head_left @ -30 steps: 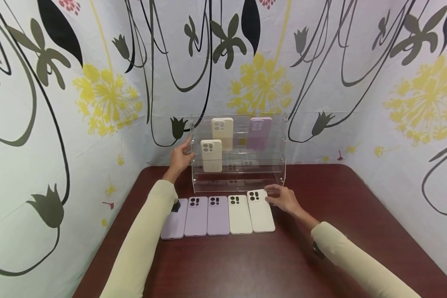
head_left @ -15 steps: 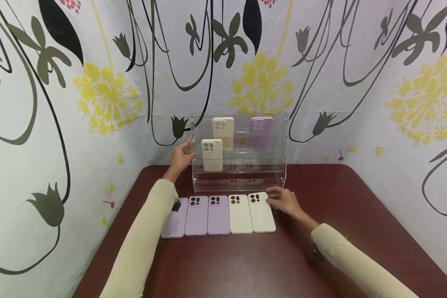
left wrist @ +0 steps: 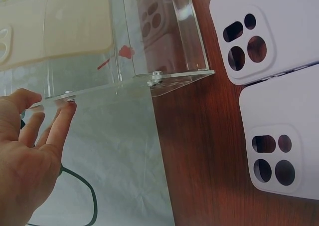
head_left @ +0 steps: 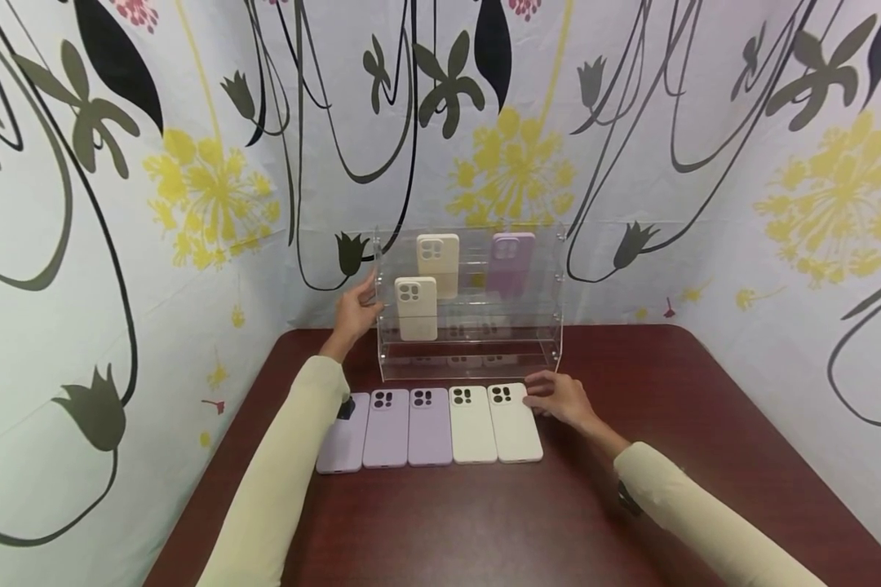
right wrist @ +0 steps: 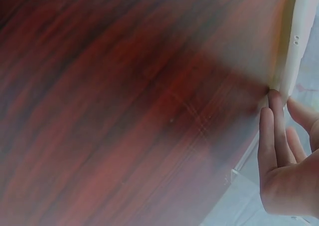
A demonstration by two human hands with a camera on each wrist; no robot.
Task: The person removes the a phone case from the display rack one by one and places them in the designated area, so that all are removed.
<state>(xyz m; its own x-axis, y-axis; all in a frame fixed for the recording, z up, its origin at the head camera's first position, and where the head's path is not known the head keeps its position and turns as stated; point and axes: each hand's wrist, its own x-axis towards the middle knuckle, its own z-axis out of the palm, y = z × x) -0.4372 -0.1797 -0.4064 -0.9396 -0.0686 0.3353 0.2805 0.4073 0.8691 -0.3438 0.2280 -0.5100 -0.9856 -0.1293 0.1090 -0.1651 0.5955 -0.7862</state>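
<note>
- White phone case (head_left: 515, 428), the rightmost of a row of five: lies on the tabletop (head_left: 448, 522), camera cut-outs up, far end angled slightly toward 11 o'clock.
- Right hand (head_left: 561, 399): at this case's 2 o'clock corner. Grip is together on it, the thumb on one side and straight fingertips on the other (right wrist view).
- Second white case (head_left: 473, 432): at 9 o'clock, just beside the first.
- Three lilac cases (head_left: 430, 436): continue the row toward 9 o'clock, side by side; the last is partly hidden by the left sleeve (head_left: 272, 481).
- Clear tiered rack (head_left: 473, 303): beyond the row, at 11 o'clock from the rightmost case.
- Left hand (head_left: 355, 316): at the rack's 9 o'clock side. Grip is apart, fingers fairly straight and touching the side panel.
- In the rack, from its middle: upper cream case (head_left: 438, 265) between 10 and 11 o'clock, lower cream case (head_left: 416, 310) at 9, racked lilac case (head_left: 510, 262) between 1 and 2.
- Flower-printed sheeting (head_left: 514, 175): at 12 o'clock behind the rack and along both sides.
</note>
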